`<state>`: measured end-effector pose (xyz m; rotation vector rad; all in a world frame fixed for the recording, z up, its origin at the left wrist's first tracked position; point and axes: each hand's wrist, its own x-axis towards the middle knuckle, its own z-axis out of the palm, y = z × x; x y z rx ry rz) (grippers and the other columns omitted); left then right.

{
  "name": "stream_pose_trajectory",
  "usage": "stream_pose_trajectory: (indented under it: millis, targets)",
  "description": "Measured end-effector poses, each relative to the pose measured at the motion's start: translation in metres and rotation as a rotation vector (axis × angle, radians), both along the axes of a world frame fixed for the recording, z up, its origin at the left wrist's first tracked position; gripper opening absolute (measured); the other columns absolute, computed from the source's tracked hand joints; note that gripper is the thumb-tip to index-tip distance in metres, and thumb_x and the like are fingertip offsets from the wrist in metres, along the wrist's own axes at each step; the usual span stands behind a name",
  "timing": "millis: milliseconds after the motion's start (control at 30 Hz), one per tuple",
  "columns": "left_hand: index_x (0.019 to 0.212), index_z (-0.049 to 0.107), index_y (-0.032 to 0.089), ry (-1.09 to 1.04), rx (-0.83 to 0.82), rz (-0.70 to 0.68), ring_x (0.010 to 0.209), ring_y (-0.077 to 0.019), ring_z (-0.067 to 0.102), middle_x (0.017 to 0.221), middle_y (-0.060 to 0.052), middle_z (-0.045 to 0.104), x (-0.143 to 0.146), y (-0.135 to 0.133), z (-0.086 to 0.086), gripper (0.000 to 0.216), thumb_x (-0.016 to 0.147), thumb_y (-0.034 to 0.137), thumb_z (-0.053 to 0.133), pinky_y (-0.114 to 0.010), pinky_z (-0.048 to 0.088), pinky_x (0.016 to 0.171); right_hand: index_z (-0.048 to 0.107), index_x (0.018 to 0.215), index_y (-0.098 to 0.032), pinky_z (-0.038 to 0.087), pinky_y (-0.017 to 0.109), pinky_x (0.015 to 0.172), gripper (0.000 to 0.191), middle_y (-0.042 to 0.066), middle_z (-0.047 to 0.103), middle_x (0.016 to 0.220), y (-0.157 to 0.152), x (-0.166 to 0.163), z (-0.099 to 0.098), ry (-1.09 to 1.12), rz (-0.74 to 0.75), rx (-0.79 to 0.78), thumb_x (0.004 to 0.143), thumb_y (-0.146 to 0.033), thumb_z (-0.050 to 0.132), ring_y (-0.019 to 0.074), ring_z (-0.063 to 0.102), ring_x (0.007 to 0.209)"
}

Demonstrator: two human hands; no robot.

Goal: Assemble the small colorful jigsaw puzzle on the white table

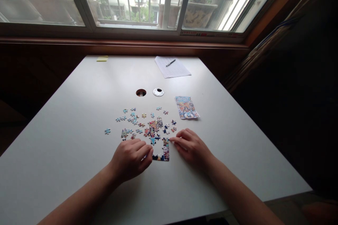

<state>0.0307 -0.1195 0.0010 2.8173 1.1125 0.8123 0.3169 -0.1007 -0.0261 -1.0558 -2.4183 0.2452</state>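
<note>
My left hand (133, 158) is curled, with thumb and fingertips drawn together beside the lower left of a partly joined jigsaw puzzle. Whatever its fingers hold, if anything, is hidden. My right hand (191, 146) reaches in from the right, its index finger stretched out to touch the top of the puzzle's right-hand strip (166, 149). Along the front runs a joined bottom row (158, 157), partly covered by my left hand. Behind it lies a joined colourful cluster (153, 126). Loose jigsaw pieces (134, 121) are scattered left of and behind this cluster, with a few dark ones (166, 126) at its right.
A printed picture sheet (186, 107) with a penguin lies behind my right hand. Farther back are a round hole (141, 92), a silver grommet cover (158, 92), papers (171, 68) with a pen (170, 63), and yellow sticky notes (102, 58). The white table (66, 112) meets a window wall.
</note>
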Motion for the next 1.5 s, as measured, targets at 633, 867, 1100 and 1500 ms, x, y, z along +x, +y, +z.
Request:
stream_pose_trajectory:
  millis: [633, 867, 1100, 1500]
  targets:
    - [0.115, 0.063, 0.02, 0.179, -0.03, -0.09, 0.059, -0.0158, 0.058, 0.067, 0.0, 0.06, 0.018, -0.011, -0.011, 0.025, 0.094, 0.021, 0.05, -0.027, 0.042, 0.05, 0.069, 0.119, -0.026, 0.05, 0.038, 0.08, 0.028, 0.007, 0.064, 0.097, 0.0, 0.0, -0.001, -0.004, -0.003, 0.008, 0.094, -0.018, 0.06, 0.0207, 0.057, 0.087]
    - [0.129, 0.058, 0.019, 0.254, -0.03, -0.072, 0.06, -0.0182, 0.061, 0.07, 0.0, 0.064, 0.024, -0.012, -0.015, 0.034, 0.096, 0.024, 0.05, -0.03, 0.043, 0.049, 0.067, 0.121, -0.025, 0.05, 0.038, 0.08, 0.03, 0.008, 0.064, 0.098, 0.002, -0.001, 0.001, -0.006, 0.019, 0.018, 0.094, -0.016, 0.057, 0.0213, 0.056, 0.088]
    - [0.131, 0.059, 0.019, 0.275, -0.002, -0.024, 0.059, -0.0188, 0.062, 0.068, 0.0, 0.064, 0.031, -0.01, -0.017, 0.036, 0.098, 0.027, 0.049, -0.031, 0.042, 0.049, 0.065, 0.124, -0.024, 0.05, 0.035, 0.08, 0.031, 0.008, 0.064, 0.098, 0.01, -0.002, 0.006, -0.083, 0.068, 0.032, 0.095, -0.016, 0.056, 0.02, 0.058, 0.089]
    - [0.127, 0.062, 0.02, 0.3, 0.005, -0.002, 0.057, -0.0195, 0.063, 0.067, 0.001, 0.066, 0.033, -0.01, -0.018, 0.033, 0.098, 0.029, 0.05, -0.032, 0.041, 0.048, 0.071, 0.111, -0.024, 0.048, 0.031, 0.079, 0.02, 0.006, 0.065, 0.1, 0.018, -0.017, 0.028, -0.195, 0.019, -0.199, 0.092, -0.022, 0.064, 0.0195, 0.061, 0.091]
